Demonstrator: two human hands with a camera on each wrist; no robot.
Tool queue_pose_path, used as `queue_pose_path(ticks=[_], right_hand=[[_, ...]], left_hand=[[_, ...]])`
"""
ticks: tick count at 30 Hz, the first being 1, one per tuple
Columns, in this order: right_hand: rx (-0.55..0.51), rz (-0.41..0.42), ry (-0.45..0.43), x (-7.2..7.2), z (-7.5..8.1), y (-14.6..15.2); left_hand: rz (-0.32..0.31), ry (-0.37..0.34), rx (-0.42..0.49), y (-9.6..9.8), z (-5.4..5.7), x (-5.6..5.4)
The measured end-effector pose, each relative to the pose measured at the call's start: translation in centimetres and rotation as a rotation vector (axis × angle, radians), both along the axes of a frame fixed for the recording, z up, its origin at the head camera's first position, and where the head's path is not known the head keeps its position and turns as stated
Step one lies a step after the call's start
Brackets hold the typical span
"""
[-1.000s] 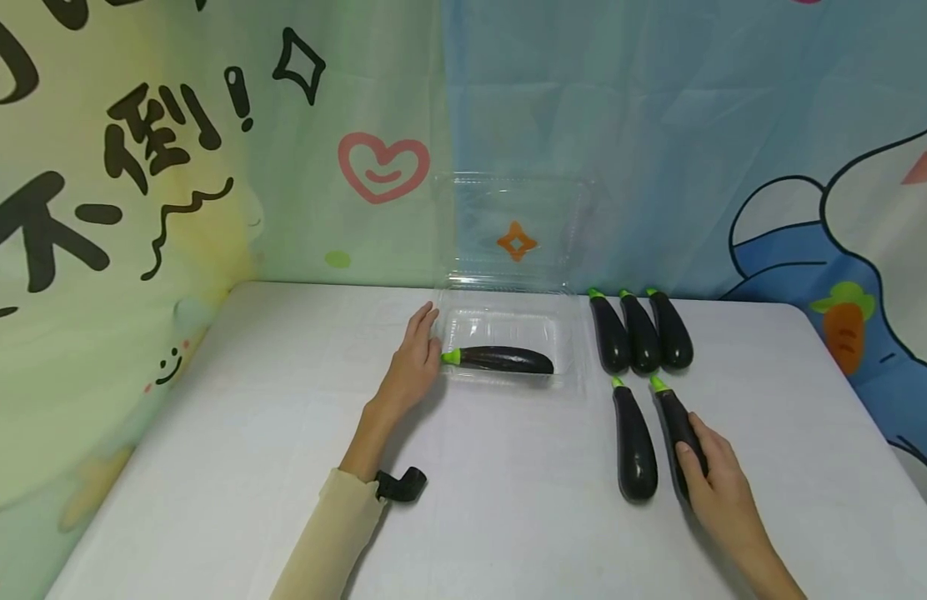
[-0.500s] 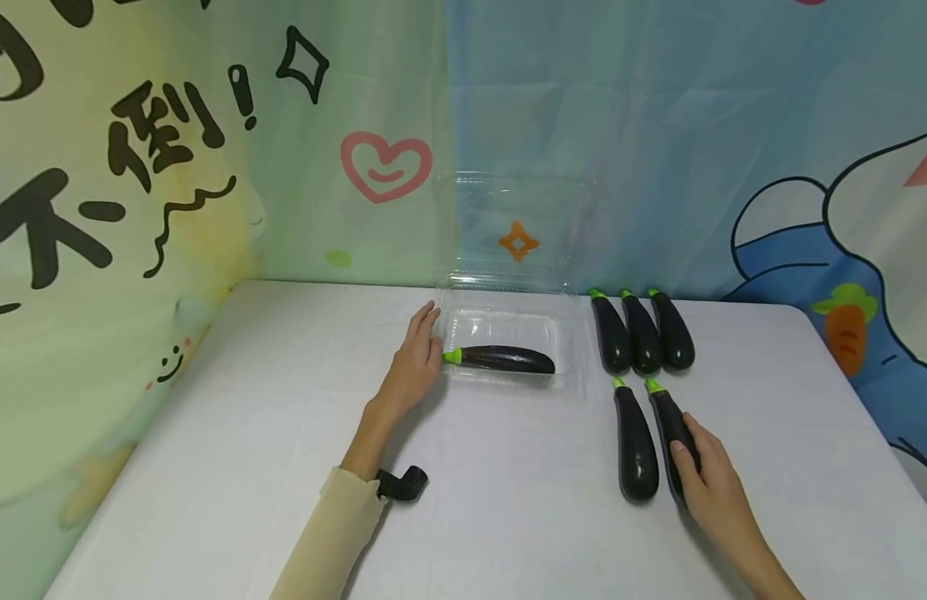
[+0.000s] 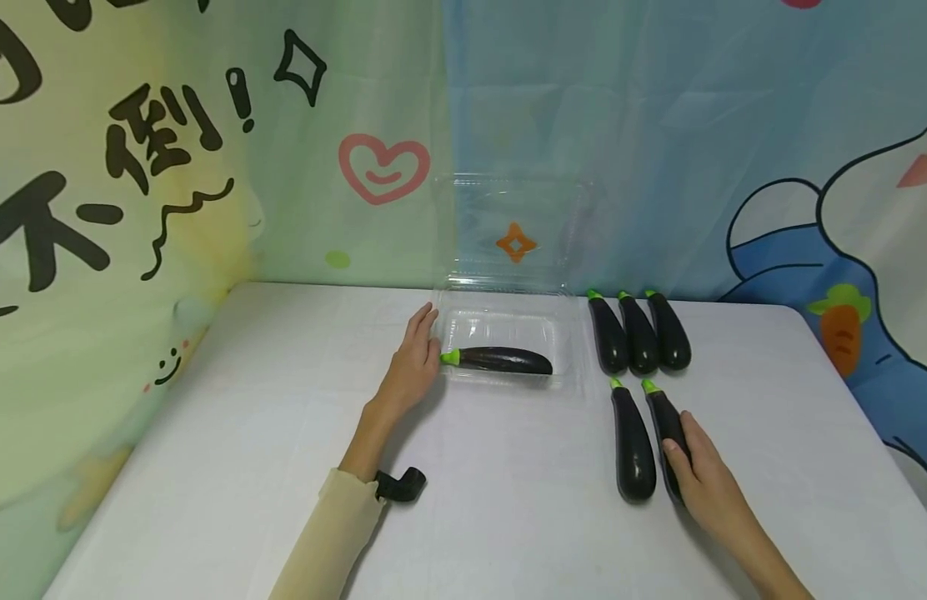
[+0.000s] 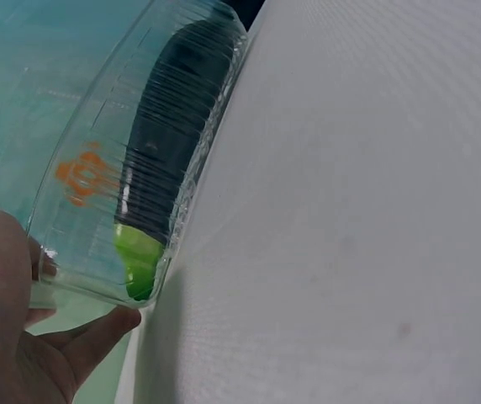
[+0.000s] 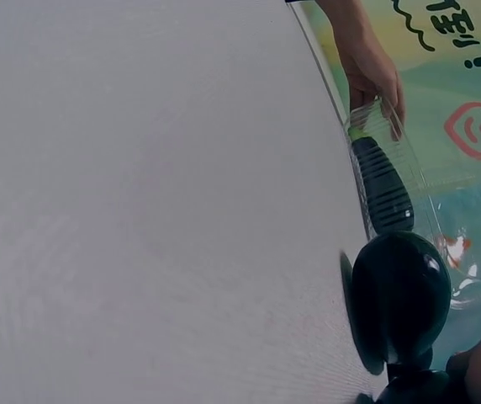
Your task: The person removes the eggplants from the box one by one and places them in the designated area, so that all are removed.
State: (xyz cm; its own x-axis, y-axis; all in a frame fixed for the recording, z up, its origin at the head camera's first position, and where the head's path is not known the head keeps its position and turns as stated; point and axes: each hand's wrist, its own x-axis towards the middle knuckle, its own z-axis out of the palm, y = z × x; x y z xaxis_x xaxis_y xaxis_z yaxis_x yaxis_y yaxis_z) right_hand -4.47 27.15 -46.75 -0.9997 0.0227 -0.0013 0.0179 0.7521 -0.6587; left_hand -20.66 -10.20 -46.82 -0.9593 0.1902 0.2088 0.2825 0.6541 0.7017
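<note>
A clear plastic clamshell container stands open at the back of the table, its lid upright behind. One dark eggplant with a green stem end lies along its front side. My left hand holds the container's left edge; in the left wrist view, fingers lie at the corner by the stem end. My right hand grips another eggplant around its thick lower part, thumb on the left. Just left of it lies a loose eggplant. In the right wrist view a rounded eggplant end fills the lower right.
Three more eggplants lie side by side right of the container, stems toward the back. A white cloth covers the table. A printed curtain hangs right behind the table's far edge.
My right hand has shifted slightly left with its eggplant, bringing it closer alongside the neighbouring one. The left hand and container have stayed in place.
</note>
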Motion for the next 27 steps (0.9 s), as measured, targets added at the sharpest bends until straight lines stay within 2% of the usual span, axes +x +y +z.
queue_pose_path(ticks=[13,22,25,27], right_hand=[[-0.017,0.018,-0.064,-0.36,0.12,0.01],[-0.032,0.015,-0.132,-0.54,0.42,0.07],[-0.028,0.005,-0.121,-0.49,0.56,-0.03],[-0.042,-0.029,-0.061,-0.42,0.80,-0.16]], left_hand=[[0.004,-0.001,0.003,-0.15,-0.27,0.08],[-0.003,-0.003,0.009,-0.08,-0.01,0.15],[0.002,0.000,0.012,-0.03,0.02,0.12],[-0.001,0.003,0.012,0.00,-0.03,0.08]])
